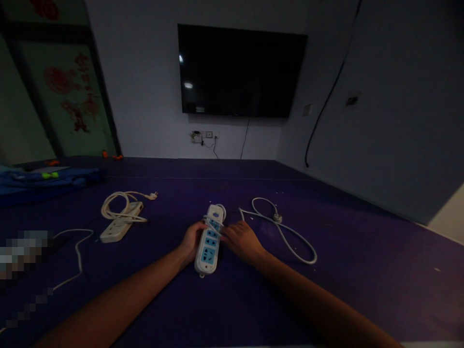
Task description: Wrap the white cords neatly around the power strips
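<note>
A white power strip with blue sockets (208,249) lies lengthwise on the dark purple floor mat (232,299) in front of me. My left hand (191,240) grips its left side, fingers curled against it. My right hand (241,239) is at its right side, fingers pinched on the white cord (213,223) that crosses over the strip's far half. The rest of that cord (290,237) snakes away to the right, ending in a plug (277,218).
A second, cream power strip (116,228) with its cord coiled on it lies at the left. Another white cable (77,251) runs at the far left beside a blurred patch. Blue fabric (43,181) lies at the left edge. A dark TV (239,72) hangs on the wall ahead.
</note>
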Available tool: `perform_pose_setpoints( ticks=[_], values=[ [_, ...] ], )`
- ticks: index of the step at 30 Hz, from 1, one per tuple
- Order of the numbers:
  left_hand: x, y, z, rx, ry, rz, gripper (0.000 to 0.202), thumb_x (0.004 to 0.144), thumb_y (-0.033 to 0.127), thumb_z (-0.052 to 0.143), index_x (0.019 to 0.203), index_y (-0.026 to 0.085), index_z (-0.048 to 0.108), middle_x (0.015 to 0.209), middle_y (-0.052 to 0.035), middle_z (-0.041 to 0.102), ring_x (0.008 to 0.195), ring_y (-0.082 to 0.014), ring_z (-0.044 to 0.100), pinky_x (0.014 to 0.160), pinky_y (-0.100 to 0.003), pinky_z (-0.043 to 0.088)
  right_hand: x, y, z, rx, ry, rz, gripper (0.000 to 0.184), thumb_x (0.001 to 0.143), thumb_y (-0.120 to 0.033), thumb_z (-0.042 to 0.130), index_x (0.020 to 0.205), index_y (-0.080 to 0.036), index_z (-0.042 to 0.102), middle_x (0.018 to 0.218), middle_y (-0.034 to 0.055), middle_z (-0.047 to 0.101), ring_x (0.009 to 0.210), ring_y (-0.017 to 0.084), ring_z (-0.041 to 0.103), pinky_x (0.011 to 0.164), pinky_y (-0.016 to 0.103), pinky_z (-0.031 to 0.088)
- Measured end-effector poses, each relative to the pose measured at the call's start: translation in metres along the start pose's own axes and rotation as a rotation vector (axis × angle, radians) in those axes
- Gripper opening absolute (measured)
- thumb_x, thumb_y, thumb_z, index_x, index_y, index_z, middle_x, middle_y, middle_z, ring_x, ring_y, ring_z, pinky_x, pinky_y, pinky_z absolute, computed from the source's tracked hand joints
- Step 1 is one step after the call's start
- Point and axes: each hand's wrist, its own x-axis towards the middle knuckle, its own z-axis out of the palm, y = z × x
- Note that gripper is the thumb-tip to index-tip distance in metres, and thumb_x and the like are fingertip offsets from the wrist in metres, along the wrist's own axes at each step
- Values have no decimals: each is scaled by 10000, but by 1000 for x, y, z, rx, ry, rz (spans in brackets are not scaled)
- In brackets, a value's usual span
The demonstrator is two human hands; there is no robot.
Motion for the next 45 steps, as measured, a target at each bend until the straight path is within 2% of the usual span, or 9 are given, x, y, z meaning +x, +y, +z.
perform_pose_setpoints(
  ticks=[4, 8, 14, 20, 24, 28, 33, 38, 45],
  values=[
    [5, 3, -3, -12, 36, -20, 213, 808, 299, 497, 818, 114, 601, 601, -44, 623, 507, -158, 589, 543, -273, 468, 3, 4, 0, -79, -42, -1, 253, 927, -270, 412, 832, -175, 626, 769, 48, 654, 713, 171, 579, 724, 321, 356],
    [1, 3, -5, 53, 26, -50, 306, 796, 395, 557, 866, 102, 609, 609, -53, 622, 522, -155, 583, 545, -264, 460, 3, 12, -1, -113, -54, 30, 252, 926, -270, 423, 824, -181, 635, 795, 44, 656, 756, 177, 573, 753, 326, 340],
    [-6, 2, 0, 79, 1, -85, 298, 798, 360, 572, 900, 84, 620, 643, -72, 641, 546, -163, 604, 578, -275, 492, 3, 23, -2, -154, -105, 67, 250, 931, -262, 409, 872, -196, 643, 854, 51, 656, 802, 179, 579, 822, 347, 330],
    [-1, 2, 3, -25, -45, -77, 248, 805, 248, 579, 986, 79, 602, 810, -114, 681, 735, -189, 668, 722, -284, 526, 4, 27, -1, -179, -167, 76, 250, 927, -285, 416, 871, -208, 647, 847, 54, 658, 823, 195, 591, 862, 380, 326],
    [0, 2, -1, -36, 5, -38, 266, 803, 310, 602, 949, 87, 612, 730, -83, 675, 615, -157, 650, 641, -253, 537, 4, 27, -1, -187, -178, 107, 217, 912, -295, 455, 872, -217, 653, 878, 51, 663, 843, 196, 592, 892, 391, 316],
    [0, 2, -5, 12, -12, 7, 315, 804, 384, 592, 924, 96, 634, 799, -89, 691, 592, -138, 641, 543, -215, 512, 4, 28, -1, -205, -174, 159, 211, 904, -302, 472, 854, -217, 658, 872, 53, 664, 852, 199, 594, 914, 400, 303],
    [0, 4, -9, 125, -66, -48, 422, 818, 465, 539, 933, 75, 652, 728, -102, 686, 549, -140, 632, 487, -201, 476, 4, 31, -1, -234, -166, 224, 218, 898, -311, 482, 841, -201, 661, 872, 68, 662, 878, 219, 591, 911, 419, 305],
    [-1, 4, -6, 126, -6, -122, 405, 796, 474, 564, 817, 79, 651, 584, -75, 650, 469, -145, 596, 457, -225, 455, 2, 32, -3, -244, -163, 299, 211, 884, -311, 502, 836, -189, 667, 869, 81, 663, 895, 236, 586, 909, 439, 309],
    [0, -2, -7, 182, -16, 5, 297, 714, 393, 686, 823, 119, 654, 540, -34, 635, 432, -124, 561, 458, -216, 438, -2, 15, 0, -78, -185, 163, 145, 858, -234, 493, 854, -183, 628, 913, 70, 661, 913, 205, 588, 1004, 456, 234]
  ],
)
